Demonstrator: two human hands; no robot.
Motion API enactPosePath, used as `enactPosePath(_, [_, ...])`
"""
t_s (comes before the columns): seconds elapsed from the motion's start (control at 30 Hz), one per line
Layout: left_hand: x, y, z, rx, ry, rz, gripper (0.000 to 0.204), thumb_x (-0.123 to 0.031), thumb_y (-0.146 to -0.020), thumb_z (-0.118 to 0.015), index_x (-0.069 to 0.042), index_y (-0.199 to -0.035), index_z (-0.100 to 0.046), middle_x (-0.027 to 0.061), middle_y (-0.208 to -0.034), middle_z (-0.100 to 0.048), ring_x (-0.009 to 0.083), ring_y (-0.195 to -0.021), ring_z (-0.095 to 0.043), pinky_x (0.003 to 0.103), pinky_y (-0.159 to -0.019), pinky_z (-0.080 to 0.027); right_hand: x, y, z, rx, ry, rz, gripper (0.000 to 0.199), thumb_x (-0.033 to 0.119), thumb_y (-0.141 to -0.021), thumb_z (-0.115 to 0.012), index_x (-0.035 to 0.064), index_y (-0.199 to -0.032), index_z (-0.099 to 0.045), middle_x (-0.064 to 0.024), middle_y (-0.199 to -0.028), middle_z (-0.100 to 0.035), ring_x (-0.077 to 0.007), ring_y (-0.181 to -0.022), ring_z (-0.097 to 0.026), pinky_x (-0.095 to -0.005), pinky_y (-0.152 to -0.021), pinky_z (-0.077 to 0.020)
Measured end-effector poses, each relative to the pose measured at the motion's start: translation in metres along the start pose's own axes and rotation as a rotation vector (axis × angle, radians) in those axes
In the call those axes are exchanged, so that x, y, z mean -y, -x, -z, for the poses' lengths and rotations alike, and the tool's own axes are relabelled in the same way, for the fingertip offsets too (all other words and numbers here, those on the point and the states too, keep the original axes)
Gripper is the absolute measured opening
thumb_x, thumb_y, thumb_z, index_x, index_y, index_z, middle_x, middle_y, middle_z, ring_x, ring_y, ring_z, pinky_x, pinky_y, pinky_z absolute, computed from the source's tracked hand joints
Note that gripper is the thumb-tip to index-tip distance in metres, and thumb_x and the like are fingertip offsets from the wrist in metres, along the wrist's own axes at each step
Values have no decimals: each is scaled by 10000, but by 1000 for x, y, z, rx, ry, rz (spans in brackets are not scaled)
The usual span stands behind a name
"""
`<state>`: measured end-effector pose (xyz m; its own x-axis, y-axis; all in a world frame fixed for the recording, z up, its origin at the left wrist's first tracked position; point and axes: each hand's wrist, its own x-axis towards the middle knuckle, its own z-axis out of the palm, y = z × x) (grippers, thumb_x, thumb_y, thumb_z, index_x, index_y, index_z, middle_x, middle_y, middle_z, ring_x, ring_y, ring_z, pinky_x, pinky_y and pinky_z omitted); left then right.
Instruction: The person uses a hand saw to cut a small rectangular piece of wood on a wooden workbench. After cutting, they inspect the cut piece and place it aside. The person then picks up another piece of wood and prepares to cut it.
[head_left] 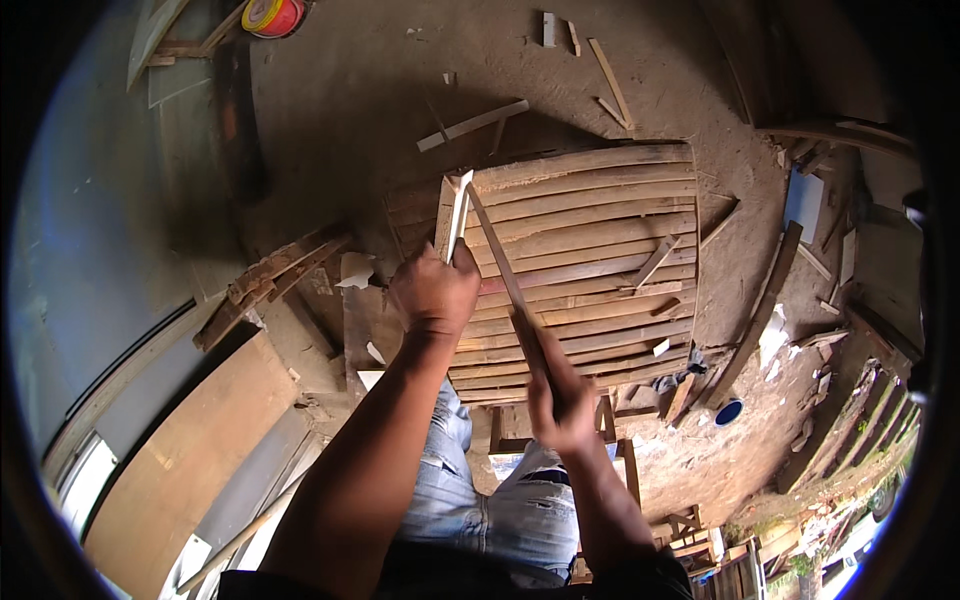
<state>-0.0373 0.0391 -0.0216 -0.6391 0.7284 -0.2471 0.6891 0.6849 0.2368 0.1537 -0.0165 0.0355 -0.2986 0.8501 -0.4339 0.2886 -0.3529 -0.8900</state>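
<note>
My left hand [437, 290] is closed round a pale, narrow wooden strip [458, 220] that points away from me at the left edge of a slatted wooden bench [570, 228]. My right hand [562, 408] grips a long, narrow blade-like tool [502, 255], dark and wider towards the hand; blur hides its exact kind. Its far end meets or overlaps the tip of the strip; whether they touch, I cannot tell. Small wood offcuts [656, 262] lie on the right part of the slats.
Loose wood strips [472, 126] lie on the dirt floor beyond the bench. A red and yellow bucket [273, 17] stands at the far left. Stacked boards [190, 460] are at the near left, and a curved plank [762, 315] lies to the right, near a blue round container [729, 411].
</note>
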Motion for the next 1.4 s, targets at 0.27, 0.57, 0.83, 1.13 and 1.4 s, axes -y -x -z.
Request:
enactPosePath(0.27, [3,1,-6,-65,-12,-36,276,-311,-815,-641,-57,-708,-661,193,-671,-672,398,-645,-684,482,-615,-567,-18,3,17,81,136,118,522,54,-860,-533,-54,-1370,-506,-274,-1215,-655,-328,-858,-751,-335,-685,-598])
enactPosePath(0.57, [0,-2,-1,-41,4,-33,291,-323,-816,-629,-47,-737,-678,223,-717,-683,423,-690,-686,491,-660,-560,-10,-42,-16,4,39,68,506,64,-933,-503,-17,-1432,-480,-209,-988,-730,-100,-649,-645,-250,-595,-511])
enactPosePath(0.83, [3,3,-7,-96,-9,-65,255,-317,-832,-642,-88,-724,-673,168,-646,-670,387,-637,-685,469,-602,-567,-11,20,27,41,54,100,487,95,-873,-546,-84,-1326,-553,-284,-1154,-679,-296,-880,-751,-332,-757,-594])
enactPosePath(1.13, [1,0,-2,-47,-58,-46,268,-308,-826,-627,-63,-729,-675,196,-671,-673,398,-655,-685,486,-611,-561,-21,-42,-19,-24,68,128,479,121,-953,-520,-75,-1389,-491,-211,-971,-726,-188,-712,-675,-288,-678,-549])
enactPosePath(1.4, [1,3,-5,-55,-5,-30,244,-301,-830,-637,-82,-727,-669,173,-675,-678,387,-646,-685,482,-606,-563,-11,23,29,-1,40,271,519,73,-841,-528,-75,-1338,-543,-293,-1224,-647,-375,-1091,-687,-368,-900,-567])
